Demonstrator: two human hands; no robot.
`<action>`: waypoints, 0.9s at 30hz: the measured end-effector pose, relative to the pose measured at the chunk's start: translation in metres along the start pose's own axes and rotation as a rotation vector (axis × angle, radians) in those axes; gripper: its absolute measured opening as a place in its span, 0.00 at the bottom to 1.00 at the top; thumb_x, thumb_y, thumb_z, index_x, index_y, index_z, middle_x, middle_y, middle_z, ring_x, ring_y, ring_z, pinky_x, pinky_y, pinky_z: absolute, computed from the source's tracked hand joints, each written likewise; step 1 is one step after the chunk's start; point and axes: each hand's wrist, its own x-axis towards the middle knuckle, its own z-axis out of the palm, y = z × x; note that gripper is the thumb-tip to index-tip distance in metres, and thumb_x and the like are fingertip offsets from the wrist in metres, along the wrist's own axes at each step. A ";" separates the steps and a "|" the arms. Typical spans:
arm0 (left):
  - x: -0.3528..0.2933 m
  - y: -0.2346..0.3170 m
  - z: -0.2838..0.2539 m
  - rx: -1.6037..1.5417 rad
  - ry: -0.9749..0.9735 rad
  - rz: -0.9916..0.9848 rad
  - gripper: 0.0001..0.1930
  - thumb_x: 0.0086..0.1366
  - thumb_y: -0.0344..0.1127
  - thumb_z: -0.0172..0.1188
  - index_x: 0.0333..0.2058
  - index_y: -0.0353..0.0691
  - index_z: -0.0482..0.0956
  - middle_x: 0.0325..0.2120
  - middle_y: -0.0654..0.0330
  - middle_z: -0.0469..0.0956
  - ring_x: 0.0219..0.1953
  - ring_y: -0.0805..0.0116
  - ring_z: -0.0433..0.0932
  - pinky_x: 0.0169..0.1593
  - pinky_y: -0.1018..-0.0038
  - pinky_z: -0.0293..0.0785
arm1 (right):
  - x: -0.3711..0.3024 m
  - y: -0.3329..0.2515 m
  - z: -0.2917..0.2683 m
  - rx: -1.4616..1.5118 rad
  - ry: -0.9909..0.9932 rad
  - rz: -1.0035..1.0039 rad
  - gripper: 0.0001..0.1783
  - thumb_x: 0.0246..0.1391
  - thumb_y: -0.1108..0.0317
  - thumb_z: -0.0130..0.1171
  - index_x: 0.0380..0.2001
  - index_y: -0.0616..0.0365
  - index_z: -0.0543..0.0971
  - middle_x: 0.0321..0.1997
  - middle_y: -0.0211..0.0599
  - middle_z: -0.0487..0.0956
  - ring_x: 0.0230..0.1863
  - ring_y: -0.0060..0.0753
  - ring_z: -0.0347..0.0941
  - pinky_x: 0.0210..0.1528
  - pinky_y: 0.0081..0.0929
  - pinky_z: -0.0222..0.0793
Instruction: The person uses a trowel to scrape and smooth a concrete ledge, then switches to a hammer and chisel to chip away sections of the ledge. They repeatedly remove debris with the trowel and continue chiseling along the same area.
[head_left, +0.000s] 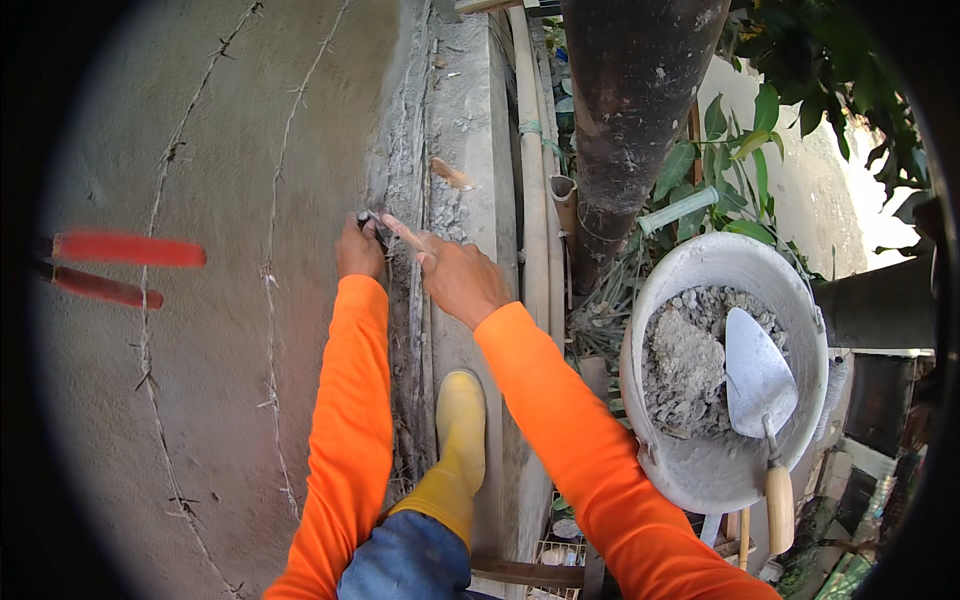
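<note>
Right grip on a small tool, left grip close by, both at the joint between wall and ledge.
My right grip (467,282) is closed round the handle of a small tool (404,233), whose metal end sits at the foot of the wall (215,330). My left grip (360,252) is bent up just beside that end; I cannot tell whether its fingers are closed on anything. A brown chip (451,174) lies on the concrete ledge (470,95) beyond my hands, and my yellow boot (461,430) is planted nearer me. To my right, a pale bucket (690,485) holds grey rubble (685,350), a trowel (758,372) resting in it with its wooden handle over the rim.
</note>
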 end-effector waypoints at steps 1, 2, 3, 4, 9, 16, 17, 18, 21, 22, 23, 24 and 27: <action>0.003 -0.002 0.002 -0.031 -0.013 0.007 0.15 0.72 0.32 0.58 0.55 0.36 0.78 0.45 0.39 0.84 0.50 0.37 0.82 0.52 0.54 0.77 | 0.001 0.004 0.002 0.012 -0.021 0.009 0.24 0.72 0.55 0.49 0.67 0.41 0.75 0.42 0.61 0.84 0.46 0.68 0.81 0.51 0.59 0.75; 0.004 -0.005 0.005 -0.070 0.002 0.009 0.15 0.72 0.32 0.58 0.54 0.37 0.78 0.46 0.39 0.84 0.51 0.38 0.82 0.52 0.55 0.77 | -0.002 0.008 0.005 0.035 -0.010 -0.006 0.24 0.72 0.55 0.49 0.67 0.41 0.74 0.42 0.62 0.84 0.46 0.68 0.81 0.51 0.59 0.74; 0.001 -0.010 0.009 -0.105 0.011 -0.003 0.15 0.72 0.31 0.57 0.54 0.37 0.79 0.46 0.40 0.84 0.51 0.38 0.82 0.53 0.55 0.77 | -0.008 0.012 0.009 0.040 -0.038 0.027 0.24 0.72 0.55 0.49 0.68 0.41 0.74 0.42 0.62 0.84 0.46 0.68 0.81 0.51 0.60 0.74; 0.005 -0.014 0.010 -0.153 -0.057 -0.036 0.15 0.71 0.30 0.57 0.54 0.35 0.79 0.48 0.40 0.84 0.53 0.39 0.82 0.54 0.55 0.77 | -0.011 0.015 0.014 0.089 -0.011 -0.001 0.24 0.72 0.54 0.49 0.68 0.42 0.74 0.42 0.62 0.84 0.46 0.68 0.81 0.51 0.60 0.74; 0.013 -0.015 -0.006 -0.610 0.117 0.111 0.08 0.72 0.26 0.56 0.47 0.32 0.78 0.38 0.51 0.84 0.39 0.57 0.83 0.46 0.65 0.77 | -0.014 0.015 0.028 0.188 0.005 -0.025 0.25 0.72 0.53 0.50 0.68 0.43 0.74 0.43 0.65 0.84 0.45 0.69 0.80 0.49 0.58 0.75; -0.013 0.045 -0.056 -0.642 0.393 0.298 0.04 0.75 0.27 0.54 0.44 0.34 0.77 0.39 0.54 0.81 0.41 0.67 0.80 0.48 0.70 0.76 | -0.006 0.006 0.013 0.785 -0.039 -0.139 0.26 0.74 0.51 0.52 0.66 0.54 0.73 0.23 0.31 0.75 0.20 0.26 0.71 0.25 0.27 0.68; -0.021 0.056 -0.058 -0.750 0.414 0.342 0.04 0.76 0.27 0.54 0.44 0.35 0.77 0.40 0.54 0.81 0.42 0.66 0.80 0.50 0.70 0.76 | -0.015 0.010 0.010 0.952 -0.098 -0.095 0.27 0.75 0.51 0.52 0.67 0.54 0.72 0.21 0.26 0.71 0.18 0.19 0.65 0.22 0.23 0.63; -0.030 0.065 -0.059 -0.854 0.424 0.341 0.04 0.76 0.27 0.54 0.44 0.36 0.78 0.40 0.54 0.81 0.43 0.65 0.81 0.51 0.70 0.76 | -0.023 0.014 0.008 1.139 -0.153 -0.110 0.27 0.75 0.51 0.52 0.68 0.54 0.71 0.20 0.21 0.67 0.16 0.13 0.59 0.19 0.18 0.58; -0.090 0.088 -0.045 -0.740 0.344 0.593 0.10 0.69 0.20 0.54 0.45 0.37 0.79 0.42 0.52 0.80 0.46 0.54 0.82 0.57 0.65 0.76 | -0.042 0.028 0.008 1.055 0.086 -0.122 0.27 0.76 0.51 0.51 0.69 0.53 0.67 0.19 0.23 0.65 0.14 0.12 0.57 0.15 0.16 0.53; -0.107 0.093 -0.036 -0.600 0.277 0.638 0.13 0.65 0.17 0.55 0.46 0.37 0.79 0.42 0.51 0.80 0.47 0.51 0.82 0.58 0.62 0.76 | -0.049 0.034 0.008 1.063 0.144 -0.063 0.26 0.76 0.50 0.50 0.67 0.53 0.68 0.19 0.23 0.65 0.14 0.13 0.57 0.15 0.15 0.53; -0.117 0.099 -0.025 -0.521 0.230 0.768 0.17 0.59 0.16 0.56 0.46 0.38 0.79 0.43 0.52 0.81 0.48 0.49 0.81 0.59 0.59 0.75 | -0.055 0.040 0.010 1.068 0.195 0.025 0.26 0.76 0.49 0.50 0.66 0.54 0.68 0.19 0.23 0.66 0.14 0.13 0.57 0.15 0.15 0.53; -0.122 0.100 -0.013 -0.436 0.170 0.849 0.22 0.54 0.14 0.57 0.47 0.38 0.79 0.44 0.52 0.81 0.49 0.48 0.80 0.60 0.56 0.75 | -0.061 0.045 0.011 1.069 0.214 0.028 0.26 0.76 0.50 0.50 0.66 0.53 0.68 0.19 0.22 0.65 0.15 0.12 0.58 0.16 0.16 0.54; -0.119 0.089 0.012 -0.381 0.154 0.767 0.25 0.49 0.14 0.57 0.48 0.39 0.80 0.45 0.53 0.80 0.51 0.48 0.78 0.60 0.54 0.74 | -0.075 0.060 0.017 1.070 0.244 0.163 0.26 0.75 0.51 0.51 0.68 0.52 0.67 0.20 0.20 0.64 0.17 0.12 0.59 0.17 0.17 0.55</action>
